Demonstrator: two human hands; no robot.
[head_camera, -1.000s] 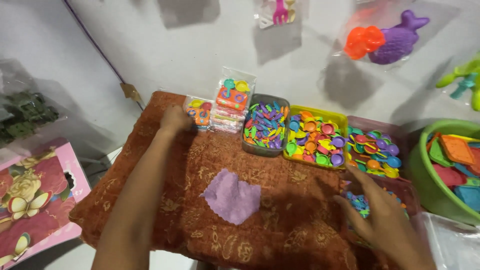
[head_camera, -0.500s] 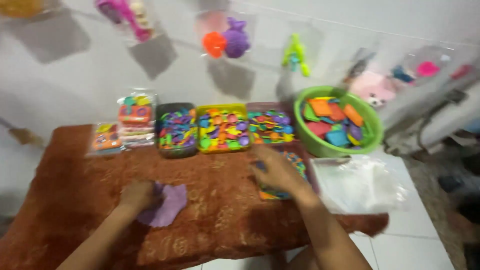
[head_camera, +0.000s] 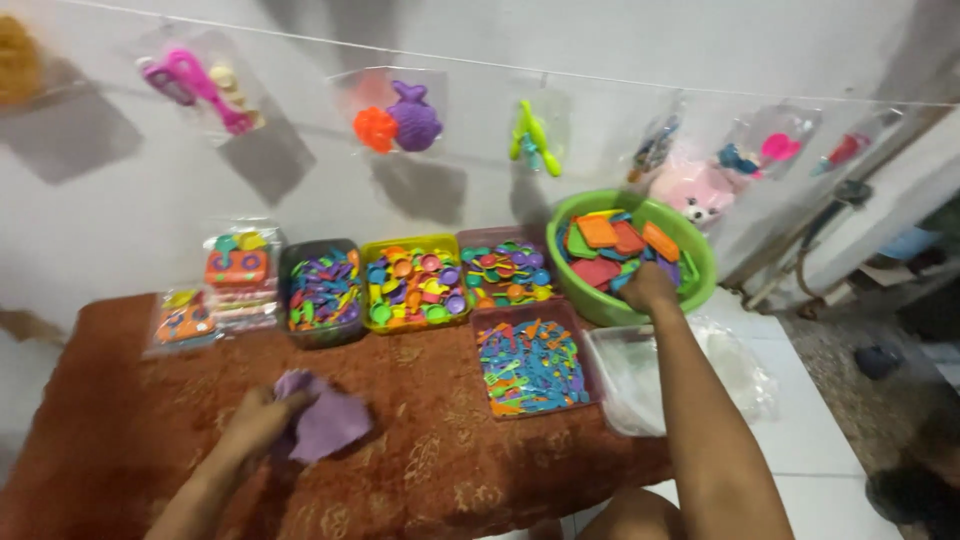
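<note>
Right hand (head_camera: 650, 288) moved to green basin (head_camera: 700, 285) rim, grip unclear | left hand (head_camera: 255, 420) seemingly grasping purple cloth (head_camera: 330, 425)

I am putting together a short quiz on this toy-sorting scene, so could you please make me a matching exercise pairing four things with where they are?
Things:
1. purple piece
2. green basin
3. yellow tray
4. orange and purple toys

Places:
A. in a clear bag hanging on the wall
B. under the left hand on the brown cloth
C. at the right end of the table, with the right hand reaching into it
D. in the back row, between two darker trays

Pairs: 1-B, 2-C, 3-D, 4-A
</note>
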